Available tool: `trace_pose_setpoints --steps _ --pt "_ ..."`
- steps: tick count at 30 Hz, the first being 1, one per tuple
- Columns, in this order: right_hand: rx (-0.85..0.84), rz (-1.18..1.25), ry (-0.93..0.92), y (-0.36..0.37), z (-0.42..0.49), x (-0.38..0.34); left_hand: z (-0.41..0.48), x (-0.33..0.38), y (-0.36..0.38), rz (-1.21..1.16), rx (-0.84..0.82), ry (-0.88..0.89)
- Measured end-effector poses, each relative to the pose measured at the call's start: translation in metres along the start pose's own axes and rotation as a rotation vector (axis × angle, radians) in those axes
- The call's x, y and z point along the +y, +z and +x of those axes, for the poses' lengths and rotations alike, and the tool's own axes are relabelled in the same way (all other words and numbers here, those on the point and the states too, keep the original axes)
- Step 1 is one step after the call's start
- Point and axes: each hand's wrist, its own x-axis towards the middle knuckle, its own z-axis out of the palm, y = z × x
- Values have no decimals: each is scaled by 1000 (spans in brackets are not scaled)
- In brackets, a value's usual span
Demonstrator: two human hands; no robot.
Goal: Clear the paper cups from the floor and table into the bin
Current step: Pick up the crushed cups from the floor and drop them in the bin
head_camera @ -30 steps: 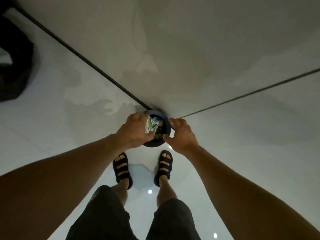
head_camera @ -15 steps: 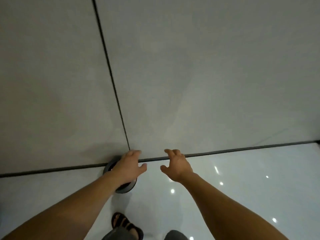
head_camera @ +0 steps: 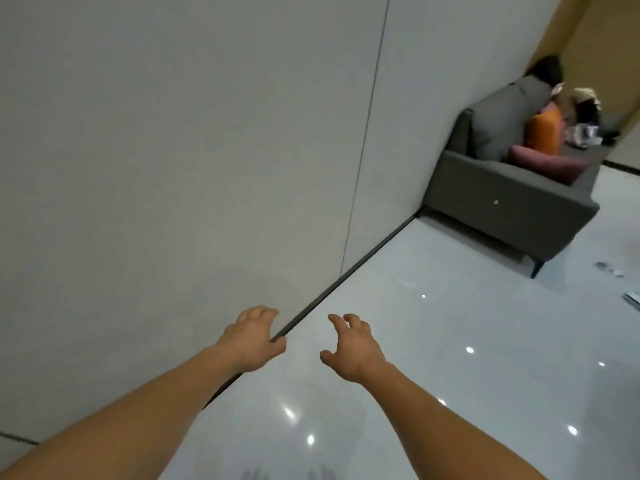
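- Head view: the left hand [head_camera: 254,341] and the right hand [head_camera: 355,351] are both stretched forward over the floor [head_camera: 450,341], a little apart from each other.
- On each hand the fingers are loosely bent and spread, with the thumb standing out to the side. Neither hand holds anything.
- The left hand is in front of the dark skirting strip [head_camera: 363,261], where the grey wall [head_camera: 173,150] meets the near left edge of the floor.
- Half a second ago the left hand rested on the rim of the bin at this strip. Now the bin is out of the picture, and the hands are off it.
- A second ago both hands were at the bin's rim, and crumpled paper was showing inside it.
- The camera has turned to the right. A grey sofa [head_camera: 502,202] now stands against the wall at the far right corner of the floor, with an orange cushion [head_camera: 543,133] and a dark red cushion [head_camera: 543,164] on it.
- A few small pale things [head_camera: 609,270] lie at the right edge of the floor, well apart from the hands. They are too blurred to tell if they are paper cups.
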Motion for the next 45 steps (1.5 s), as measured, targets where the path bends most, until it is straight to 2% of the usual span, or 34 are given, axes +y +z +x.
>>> trace_pose_setpoints --steps 9,18,27,34,45 --pt "130 130 298 -56 2 134 110 152 0 136 -87 308" --pt "202 126 597 -127 45 240 252 272 -12 168 -150 545" --pt "280 210 822 -174 47 347 335 432 3 242 -237 786" --pt "360 274 917 -230 42 488 378 598 33 290 -228 925" --pt "390 275 971 -316 36 671 438 789 73 332 -289 950"
